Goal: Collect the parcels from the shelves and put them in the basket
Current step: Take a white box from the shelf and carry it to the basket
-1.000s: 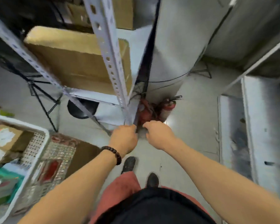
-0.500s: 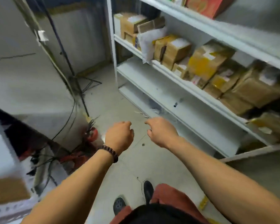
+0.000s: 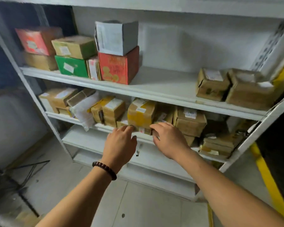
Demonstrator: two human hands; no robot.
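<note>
Both hands reach for the parcels on the middle shelf (image 3: 61, 116). The left hand (image 3: 120, 142) is wide, its fingertips touching just under the yellow-taped parcel (image 3: 141, 114). The right hand (image 3: 169, 139) covers part of a small box (image 3: 144, 130), so nobody can tell if it holds it. Pulling that low box could tip the packed parcels off the edge. The basket is out of sight.

Left hand (image 3: 120, 145) and right hand (image 3: 169, 140), from fists above the floor to outstretched fingers (image 3: 126, 129) at the yellow-taped parcel (image 3: 141, 114)
</note>
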